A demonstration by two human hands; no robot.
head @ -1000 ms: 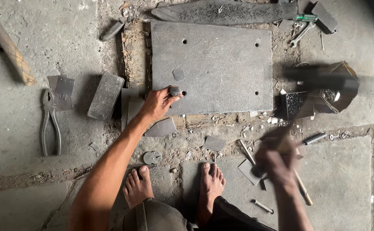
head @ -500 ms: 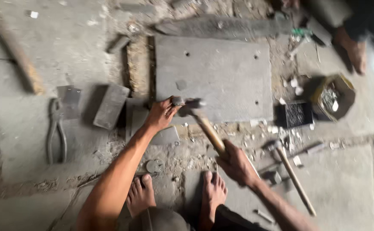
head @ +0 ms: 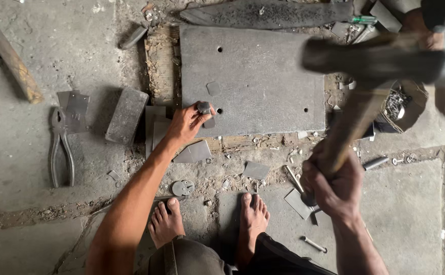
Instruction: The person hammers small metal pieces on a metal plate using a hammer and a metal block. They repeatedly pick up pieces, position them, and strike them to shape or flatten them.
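My left hand point(head: 186, 124) pinches a small dark metal piece point(head: 203, 107) upright against the near edge of a large grey steel plate point(head: 263, 76) with several drilled holes. My right hand point(head: 334, 184) grips the wooden handle of a hammer point(head: 365, 76), raised high and close to the camera, its dark head blurred over the plate's right side. My bare feet rest on the floor below the plate.
Pliers point(head: 59, 147) and a grey block point(head: 127, 115) lie to the left, a wooden stick point(head: 8, 56) at far left. Cut metal scraps point(head: 255, 169), bolts and a tin of small parts point(head: 403, 104) lie around. Another person's limb shows at top right.
The hammer came down onto the piece held at the plate half a second ago, then swung back up to the right. My left hand stayed on the piece.
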